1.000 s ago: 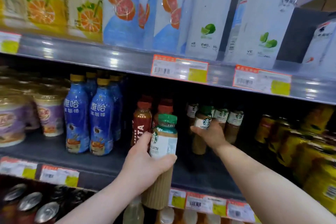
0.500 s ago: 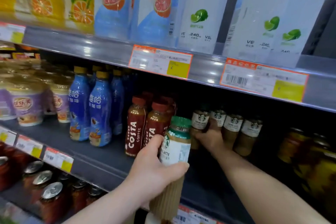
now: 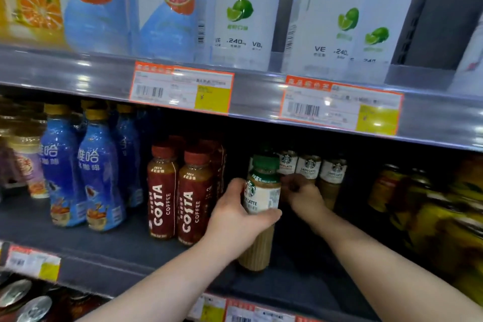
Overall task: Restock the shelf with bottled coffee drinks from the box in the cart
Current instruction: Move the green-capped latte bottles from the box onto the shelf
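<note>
Our left hand (image 3: 235,219) gripped a Starbucks latte bottle (image 3: 262,198) at the bare shelf (image 3: 117,251) front beside Costa bottles (image 3: 193,198); the right hand (image 3: 304,197) was too blurred to judge.

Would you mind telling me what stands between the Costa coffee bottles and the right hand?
A Starbucks latte bottle, gripped by the left hand, as the head view shows.

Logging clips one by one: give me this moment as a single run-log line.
step: shelving | left hand: grips upright latte bottle at shelf | right hand: by rear bottles, grip unclear
</note>
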Available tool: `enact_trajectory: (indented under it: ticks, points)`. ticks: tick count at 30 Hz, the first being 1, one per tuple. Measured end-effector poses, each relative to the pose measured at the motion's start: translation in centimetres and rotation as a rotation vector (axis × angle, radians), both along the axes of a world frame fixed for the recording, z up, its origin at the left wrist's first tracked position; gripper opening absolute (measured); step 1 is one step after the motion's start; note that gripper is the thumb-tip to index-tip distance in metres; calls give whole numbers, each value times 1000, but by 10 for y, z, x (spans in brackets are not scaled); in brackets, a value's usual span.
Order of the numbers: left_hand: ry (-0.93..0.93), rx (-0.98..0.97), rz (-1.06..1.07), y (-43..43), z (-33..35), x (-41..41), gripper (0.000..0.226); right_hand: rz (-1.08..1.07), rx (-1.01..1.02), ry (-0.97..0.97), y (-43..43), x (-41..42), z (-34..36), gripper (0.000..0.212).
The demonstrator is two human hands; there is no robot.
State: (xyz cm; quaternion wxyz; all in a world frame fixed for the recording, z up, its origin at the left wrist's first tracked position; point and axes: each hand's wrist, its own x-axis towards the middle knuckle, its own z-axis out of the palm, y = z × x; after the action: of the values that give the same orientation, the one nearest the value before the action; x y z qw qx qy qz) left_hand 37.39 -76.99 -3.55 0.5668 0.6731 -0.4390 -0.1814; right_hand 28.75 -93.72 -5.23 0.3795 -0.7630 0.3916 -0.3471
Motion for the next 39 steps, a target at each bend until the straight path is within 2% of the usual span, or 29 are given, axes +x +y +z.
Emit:
enact_trajectory:
  ticks: [4, 7, 9, 12, 15, 17, 19, 21, 26, 39]
  points:
    - [0, 34, -13, -38, -9, 0, 56, 286, 122, 179, 17, -35, 9, 50]
    - [-15, 22, -43, -60, -16, -6, 57, 317, 126, 251, 29, -44, 1, 82]
    - [-50, 6, -77, -71, -20, -10, 56, 205, 105, 192, 32, -41, -7, 77]
    - [-146, 29, -149, -76, -22, -11, 67, 81, 62, 86, 24, -35, -15, 52]
    - [-387, 240, -229, -65, -26, -2, 88, 6, 55, 44, 10, -31, -17, 52]
    - [-705, 518, -291, -54, -33, 9, 86, -36, 80, 6, 1, -25, -16, 56]
    - [-875, 701, -374, -43, -45, 18, 83, -63, 66, 30, -6, -17, -17, 63]
    - [-896, 759, -419, -38, -58, 23, 80, -71, 32, 50, -9, -10, -16, 66]
    - [-925, 737, -416, -37, -66, 27, 78, -136, -41, 63, -13, 1, -15, 70]
    - [-917, 764, -424, -34, -60, 26, 77, -117, 9, 93, -15, 1, -12, 71]
